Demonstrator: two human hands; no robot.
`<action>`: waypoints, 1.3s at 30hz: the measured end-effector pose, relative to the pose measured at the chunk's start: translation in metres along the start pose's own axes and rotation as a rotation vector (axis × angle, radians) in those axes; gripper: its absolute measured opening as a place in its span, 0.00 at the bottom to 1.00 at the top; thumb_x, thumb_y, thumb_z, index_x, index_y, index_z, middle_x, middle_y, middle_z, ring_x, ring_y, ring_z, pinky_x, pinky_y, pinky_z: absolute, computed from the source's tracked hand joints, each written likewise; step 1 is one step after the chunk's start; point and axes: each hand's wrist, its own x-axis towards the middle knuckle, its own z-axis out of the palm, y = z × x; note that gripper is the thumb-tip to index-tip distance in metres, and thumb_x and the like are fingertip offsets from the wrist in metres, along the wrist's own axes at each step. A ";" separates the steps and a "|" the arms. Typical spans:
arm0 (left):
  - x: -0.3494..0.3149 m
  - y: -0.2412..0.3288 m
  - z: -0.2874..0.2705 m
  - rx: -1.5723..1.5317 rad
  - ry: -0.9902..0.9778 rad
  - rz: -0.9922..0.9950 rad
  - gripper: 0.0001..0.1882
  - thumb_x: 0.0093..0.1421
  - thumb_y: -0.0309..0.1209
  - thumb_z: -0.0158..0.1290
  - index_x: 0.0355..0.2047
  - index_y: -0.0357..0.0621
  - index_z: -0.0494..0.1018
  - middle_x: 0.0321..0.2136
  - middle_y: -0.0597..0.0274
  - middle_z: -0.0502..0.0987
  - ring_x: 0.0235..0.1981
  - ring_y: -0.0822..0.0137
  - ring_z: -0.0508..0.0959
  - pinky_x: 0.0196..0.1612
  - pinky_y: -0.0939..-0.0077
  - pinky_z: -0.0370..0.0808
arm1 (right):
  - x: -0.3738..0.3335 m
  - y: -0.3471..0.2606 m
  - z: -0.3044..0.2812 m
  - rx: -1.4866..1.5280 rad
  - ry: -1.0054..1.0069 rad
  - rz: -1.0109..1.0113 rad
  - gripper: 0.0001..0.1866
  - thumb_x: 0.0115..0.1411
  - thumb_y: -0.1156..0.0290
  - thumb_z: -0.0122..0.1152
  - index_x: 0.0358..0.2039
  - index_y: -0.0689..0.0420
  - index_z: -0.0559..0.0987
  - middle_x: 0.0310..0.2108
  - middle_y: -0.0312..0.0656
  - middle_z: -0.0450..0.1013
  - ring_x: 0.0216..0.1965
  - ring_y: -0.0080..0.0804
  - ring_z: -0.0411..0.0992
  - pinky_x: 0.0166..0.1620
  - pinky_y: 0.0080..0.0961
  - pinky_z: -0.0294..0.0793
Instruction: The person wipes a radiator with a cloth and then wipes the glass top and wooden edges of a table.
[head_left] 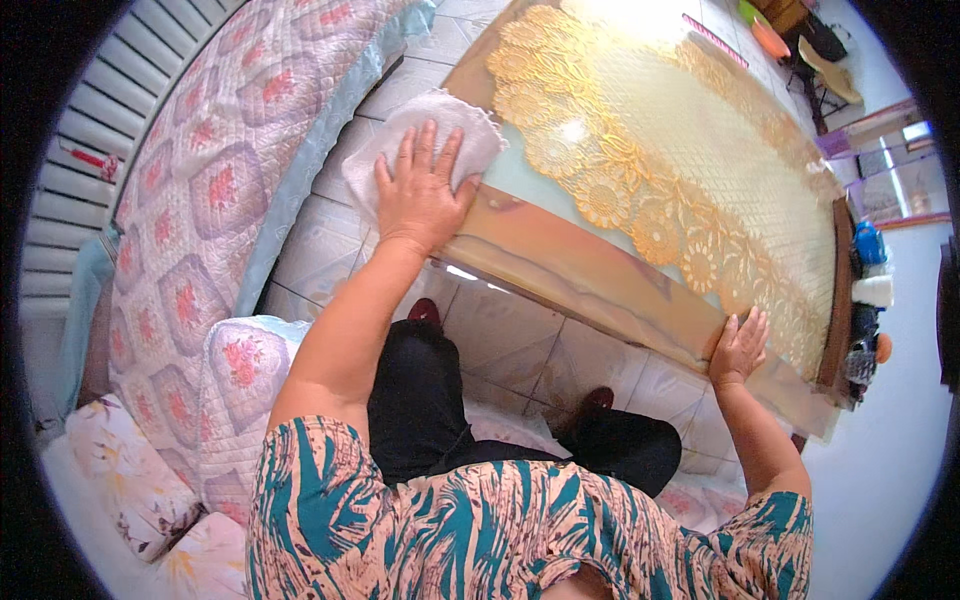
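My left hand point(420, 205) lies flat on a white cloth point(378, 150), fingers spread, at the near left corner of a table. Part of that cloth hangs past the corner over the floor. Under it is the table's brown marbled border point(570, 260). My right hand point(740, 347) rests open on the same border farther right, its fingers stretched toward the table's middle. A clear cover with a gold flower pattern point(655, 228) spreads over the tabletop and shines with reflected light.
To the left runs a long seat with a quilted floral cover point(230, 180); a white radiator point(75, 200) stands behind it. Cushions point(135, 480) lie at lower left. A blue bottle point(870, 243) and a white cup point(873, 291) are past the table's right end. Tiled floor point(500, 330) shows below.
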 end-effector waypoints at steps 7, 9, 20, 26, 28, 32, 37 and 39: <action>-0.004 -0.006 0.002 -0.124 0.074 -0.044 0.33 0.59 0.55 0.46 0.63 0.62 0.59 0.65 0.59 0.55 0.66 0.56 0.54 0.63 0.41 0.46 | 0.022 -0.087 -0.066 -0.129 -0.111 -0.352 0.30 0.65 0.53 0.42 0.63 0.56 0.59 0.66 0.51 0.52 0.66 0.47 0.52 0.62 0.48 0.51; -0.004 -0.005 -0.002 -0.173 0.054 -0.051 0.33 0.59 0.55 0.46 0.63 0.62 0.59 0.65 0.59 0.56 0.66 0.56 0.53 0.63 0.41 0.45 | 0.016 -0.152 -0.075 0.109 0.021 -0.589 0.30 0.64 0.58 0.47 0.63 0.55 0.59 0.66 0.51 0.51 0.66 0.46 0.51 0.63 0.46 0.49; -0.006 -0.011 -0.007 -0.425 0.092 -0.056 0.31 0.55 0.44 0.53 0.59 0.52 0.65 0.63 0.57 0.58 0.65 0.56 0.54 0.61 0.40 0.49 | -0.023 -0.353 -0.095 0.387 -0.018 -0.759 0.31 0.61 0.56 0.47 0.61 0.61 0.60 0.64 0.53 0.53 0.67 0.50 0.48 0.64 0.44 0.43; 0.012 -0.057 0.001 -0.767 -0.044 -0.051 0.28 0.55 0.40 0.53 0.57 0.47 0.68 0.62 0.56 0.61 0.64 0.57 0.56 0.58 0.60 0.61 | -0.026 -0.355 -0.104 0.361 -0.034 -0.797 0.31 0.61 0.57 0.46 0.62 0.58 0.59 0.65 0.52 0.53 0.67 0.49 0.48 0.64 0.42 0.43; 0.034 -0.076 0.035 -1.059 0.036 -0.065 0.25 0.60 0.41 0.50 0.55 0.42 0.68 0.52 0.53 0.72 0.54 0.61 0.68 0.52 0.70 0.67 | -0.024 -0.352 -0.100 0.354 -0.039 -0.798 0.31 0.61 0.58 0.46 0.62 0.58 0.59 0.65 0.52 0.53 0.67 0.49 0.48 0.64 0.42 0.43; 0.047 -0.122 0.063 -1.955 -0.145 -0.511 0.22 0.66 0.43 0.45 0.50 0.37 0.69 0.41 0.52 0.77 0.42 0.63 0.76 0.47 0.72 0.71 | -0.024 -0.350 -0.104 0.322 -0.056 -0.766 0.30 0.61 0.59 0.45 0.62 0.58 0.60 0.65 0.51 0.52 0.67 0.48 0.48 0.64 0.42 0.43; -0.001 -0.087 0.150 -0.822 0.419 0.122 0.14 0.60 0.26 0.48 0.46 0.33 0.69 0.48 0.38 0.69 0.49 0.44 0.71 0.49 0.61 0.71 | -0.029 -0.363 -0.108 0.330 -0.077 -0.804 0.30 0.62 0.60 0.44 0.63 0.58 0.59 0.65 0.52 0.52 0.67 0.48 0.48 0.64 0.41 0.43; -0.015 -0.082 0.135 -0.993 0.296 0.033 0.14 0.61 0.27 0.48 0.45 0.33 0.69 0.49 0.39 0.69 0.50 0.44 0.69 0.51 0.59 0.68 | -0.028 -0.359 -0.107 0.315 -0.089 -0.785 0.30 0.62 0.60 0.43 0.63 0.58 0.59 0.66 0.52 0.52 0.67 0.48 0.48 0.64 0.41 0.43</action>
